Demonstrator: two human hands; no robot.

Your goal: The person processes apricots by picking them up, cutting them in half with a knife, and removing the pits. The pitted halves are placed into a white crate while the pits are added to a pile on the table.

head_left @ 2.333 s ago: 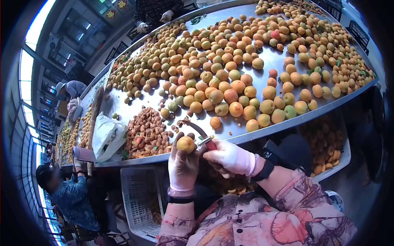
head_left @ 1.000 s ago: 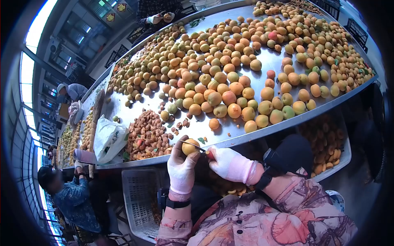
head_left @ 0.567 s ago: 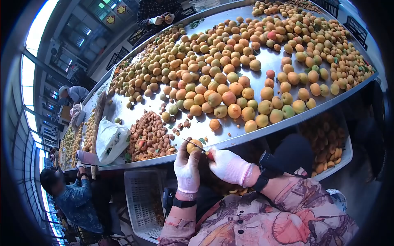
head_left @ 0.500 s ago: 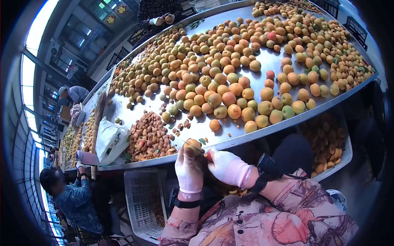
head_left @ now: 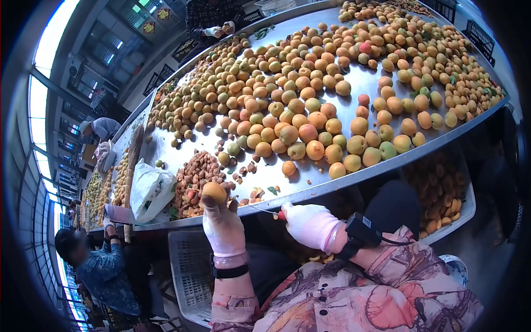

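My left hand (head_left: 222, 226), in a white glove, holds an apricot (head_left: 214, 192) up at the table's near edge, over the heap of brown pits (head_left: 197, 178). My right hand (head_left: 307, 223), also gloved, grips a small red-handled knife (head_left: 269, 212) whose thin blade points left, now apart from the fruit. Several whole apricots (head_left: 315, 149) lie just beyond both hands on the steel table (head_left: 365, 83).
A white plastic bag (head_left: 145, 188) lies left of the pits. A white crate (head_left: 189, 266) stands under the table at left; a tray of cut apricots (head_left: 442, 193) sits at right. Other people work at the far end (head_left: 213, 16) and the lower left (head_left: 97, 260).
My left hand has carried the apricot left, away from the knife and toward the pit heap. My right hand stays near the table edge with the knife, blade now free.
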